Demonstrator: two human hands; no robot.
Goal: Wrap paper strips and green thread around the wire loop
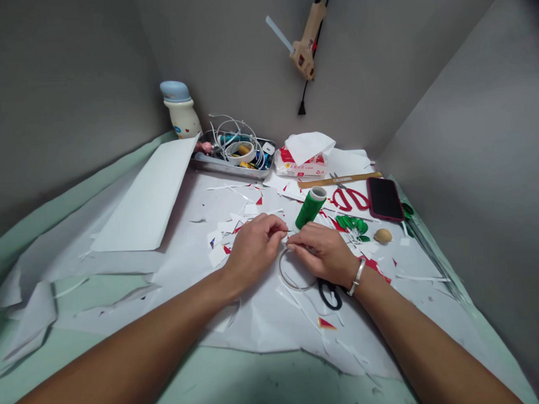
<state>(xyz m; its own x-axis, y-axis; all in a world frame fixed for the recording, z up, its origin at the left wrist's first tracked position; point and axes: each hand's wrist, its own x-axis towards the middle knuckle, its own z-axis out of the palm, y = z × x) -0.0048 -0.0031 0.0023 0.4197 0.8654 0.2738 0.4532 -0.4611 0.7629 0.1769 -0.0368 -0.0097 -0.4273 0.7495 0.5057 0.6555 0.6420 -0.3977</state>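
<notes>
My left hand (256, 246) and my right hand (323, 251) meet at the middle of the paper-covered table, fingers pinched together. Both pinch the top of a thin metal ring (294, 282) that lies on the white paper under my right hand. A green thread spool (311, 207) stands upright just behind my fingertips. Whether a thread runs between my fingers is too fine to see. Black-handled scissors (329, 294) lie partly under my right wrist, which wears a silver bangle.
Red scissors (349, 197), a dark phone (384, 198), green leaf pieces (352, 224), a tissue pack (304, 156) and a metal tray (227, 162) of cables sit behind. A white folded sheet (148, 197) lies at left. A glue gun (306, 44) hangs on the wall. Paper scraps are scattered around.
</notes>
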